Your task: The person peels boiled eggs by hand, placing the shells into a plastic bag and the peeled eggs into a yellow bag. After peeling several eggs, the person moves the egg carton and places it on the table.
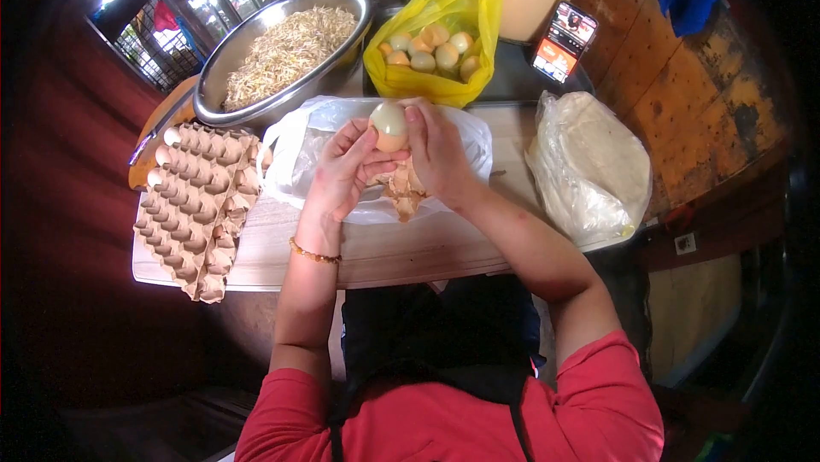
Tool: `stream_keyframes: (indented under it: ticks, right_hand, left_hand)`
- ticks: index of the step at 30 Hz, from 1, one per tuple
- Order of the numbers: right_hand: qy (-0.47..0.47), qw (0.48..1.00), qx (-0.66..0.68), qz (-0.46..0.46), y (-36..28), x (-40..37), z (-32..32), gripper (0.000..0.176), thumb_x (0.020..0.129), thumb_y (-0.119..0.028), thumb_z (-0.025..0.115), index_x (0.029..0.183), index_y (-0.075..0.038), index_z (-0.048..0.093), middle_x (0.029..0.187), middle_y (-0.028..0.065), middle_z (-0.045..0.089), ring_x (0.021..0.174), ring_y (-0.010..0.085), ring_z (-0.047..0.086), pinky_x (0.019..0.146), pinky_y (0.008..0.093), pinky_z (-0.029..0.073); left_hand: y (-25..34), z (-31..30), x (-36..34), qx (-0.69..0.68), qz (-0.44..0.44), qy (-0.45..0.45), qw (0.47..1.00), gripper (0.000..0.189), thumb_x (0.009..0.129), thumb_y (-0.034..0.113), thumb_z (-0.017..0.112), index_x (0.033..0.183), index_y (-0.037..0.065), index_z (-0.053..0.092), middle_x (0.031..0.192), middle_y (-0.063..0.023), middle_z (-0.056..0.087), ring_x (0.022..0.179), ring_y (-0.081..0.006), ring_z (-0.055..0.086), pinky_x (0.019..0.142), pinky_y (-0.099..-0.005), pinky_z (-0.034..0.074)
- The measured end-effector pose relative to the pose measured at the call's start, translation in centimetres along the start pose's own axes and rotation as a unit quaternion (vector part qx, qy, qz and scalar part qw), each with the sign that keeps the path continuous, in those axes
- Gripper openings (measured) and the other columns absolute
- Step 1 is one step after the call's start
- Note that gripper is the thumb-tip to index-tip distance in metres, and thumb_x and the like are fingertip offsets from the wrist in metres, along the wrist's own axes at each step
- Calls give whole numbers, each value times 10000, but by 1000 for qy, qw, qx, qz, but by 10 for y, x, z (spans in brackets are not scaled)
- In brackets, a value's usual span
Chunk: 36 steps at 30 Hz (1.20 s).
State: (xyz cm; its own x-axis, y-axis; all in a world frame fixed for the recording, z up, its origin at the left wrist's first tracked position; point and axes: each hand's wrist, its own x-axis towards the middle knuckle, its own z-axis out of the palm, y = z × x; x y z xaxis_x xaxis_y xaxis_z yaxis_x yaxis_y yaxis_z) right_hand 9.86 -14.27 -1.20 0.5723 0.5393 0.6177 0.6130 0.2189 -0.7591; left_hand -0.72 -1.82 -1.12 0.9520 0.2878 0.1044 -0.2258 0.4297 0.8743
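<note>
Between my two hands, above an open white plastic bag, is a boiled egg (389, 121), its upper part smooth and greyish green and its lower part tan. My left hand (348, 163) grips it from the left with thumb and fingers. From the other side, my right hand (437, 153) has its fingers closed against the egg. Torn brown eggshell (403, 191) hangs just below the egg, between the hands. The white plastic bag (286, 148) lies spread on the table under both hands; its contents are mostly hidden.
Beyond my hands stands a yellow plastic bag (474, 14) of several eggs. A steel basin (205, 103) of bean sprouts (290, 48) is at back left. Cardboard egg trays (196, 206) with a few eggs lie left. A wrapped clear bag (589, 163), phone (564, 42) and tan bucket (521, 1) are right.
</note>
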Motion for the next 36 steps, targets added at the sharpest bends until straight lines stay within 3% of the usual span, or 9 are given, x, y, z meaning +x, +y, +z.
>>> stream_keyframes:
  ticks: [7,17,20,26,29,31,36]
  right_hand:
    - [20,999,-21,-12,1,1,1,248,992,-181,399,1004,25,537,924,260,592,871,438,570,765,462,442]
    - [29,998,-52,-30,12,3,5,215,979,-143,407,995,27,537,919,257,600,865,435,577,759,462,449]
    - [47,998,-35,-3,17,6,6,202,978,-130,411,989,30,534,921,254,602,862,432,579,753,452,456]
    - [-8,996,6,87,8,8,-3,224,986,-143,425,985,37,558,955,236,613,878,416,594,762,418,469]
    - [3,996,58,68,7,10,-6,220,978,-161,467,1013,29,572,942,187,620,842,339,616,746,370,474]
    - [-3,996,89,15,4,13,-8,212,960,-177,519,1041,11,575,929,134,613,822,234,607,739,311,466]
    - [-61,991,112,48,7,15,-15,185,939,-172,562,1017,-7,586,894,95,597,807,163,577,721,271,452]
  left_hand:
    - [0,-3,0,14,5,5,1000,294,977,173,513,1185,-34,526,1054,-159,654,925,-266,685,732,-273,574]
    - [0,1,0,78,15,39,996,360,916,98,596,1237,-46,517,1069,-146,653,894,-215,681,691,-228,530]
    - [1,6,0,83,21,35,996,362,925,104,585,1243,-51,509,1079,-148,649,901,-218,681,691,-230,537]
    - [4,1,0,41,25,38,998,366,932,112,575,1248,-58,501,1092,-147,645,906,-217,680,692,-229,539]
    - [8,1,-1,65,28,42,997,361,930,109,576,1244,-58,512,1093,-143,648,914,-204,675,700,-230,522]
    - [9,1,-2,87,32,37,995,356,930,105,575,1241,-58,520,1094,-139,651,916,-195,671,705,-230,511]
    - [13,1,-4,151,47,34,987,349,906,90,594,1225,-47,556,1083,-118,663,871,-146,650,697,-223,481]
